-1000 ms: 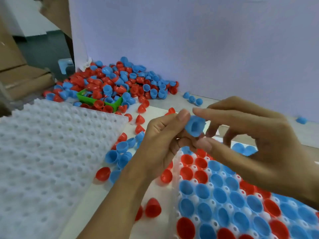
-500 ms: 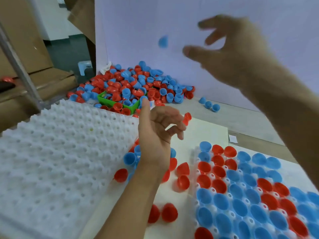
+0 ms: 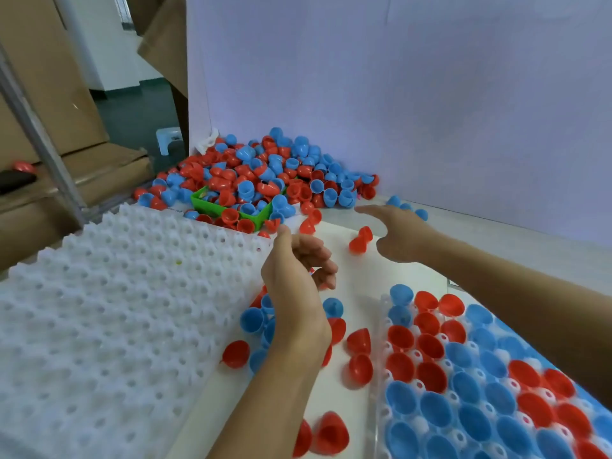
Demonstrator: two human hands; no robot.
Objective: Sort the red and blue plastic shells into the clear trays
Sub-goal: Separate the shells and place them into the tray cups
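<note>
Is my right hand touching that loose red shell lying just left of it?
Apart. The head view shows white table between the right hand and the red shell.

We read this as a packing workshop: cardboard cartons (image 3: pixel 49 94) stacked at left, bulk heap of plastic shells (image 3: pixel 265 173) on the bench, stacked dimpled trays (image 3: pixel 116 309).

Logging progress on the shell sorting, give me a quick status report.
Left hand loosely curled, holding nothing visible. Right hand open, reaching toward the shell pile. Right tray partly filled; loose red shells beside it.
</note>
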